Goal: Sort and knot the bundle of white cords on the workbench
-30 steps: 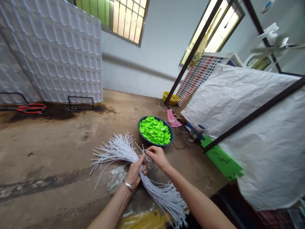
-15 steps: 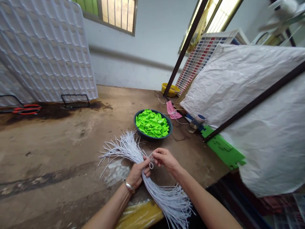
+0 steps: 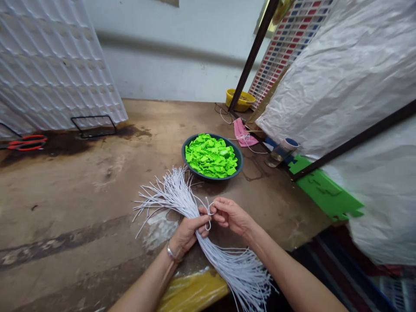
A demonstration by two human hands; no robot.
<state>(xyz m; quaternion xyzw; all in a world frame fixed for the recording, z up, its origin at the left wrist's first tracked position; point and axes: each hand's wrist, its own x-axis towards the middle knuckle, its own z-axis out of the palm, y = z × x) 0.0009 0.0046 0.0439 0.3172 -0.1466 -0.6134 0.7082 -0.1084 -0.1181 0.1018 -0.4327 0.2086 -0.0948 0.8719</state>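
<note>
Head-cam view, looking down: a person's left hand (image 3: 190,233) wraps round the narrow waist of a bundle of white cords (image 3: 217,255), thumb on top, fingers closed; the bundle is nr the front edge of a brown surface (image 3: 94,186). The right hand (image 3: 231,215), just beside it, pinches a thin white cord (image 3: 209,224) btwn thumb & forefinger, the other fingers curled; this cord makes a small loop by the left thumb, tho whether it runs all round the bundle is hidden. To handle it well, I'd say: L grip snug so strands don't slip, L thumb pressed nr the crossing, R pinch close to the loop, pull smooth & even; a jerk could prob. let the loop slide or spring open. Materials: the cords look slim, smooth & bendy, packed tight at the middle, fanning at both ends like a loose broom. Beyond the hands, a round dark bowl (image 3: 241,167) holds a heap of flat, bright green pieces (image 3: 211,156), likely plastic or foam. The surface is worn, stained & matte, w/ a pale patch by the bundle. Far R: crumpled white sheet (image 3: 367,86), limp pink cloth (image 3: 242,133). Far L: red-handled scissors (image 3: 29,142), ridged white panel (image 3: 55,65).
</note>
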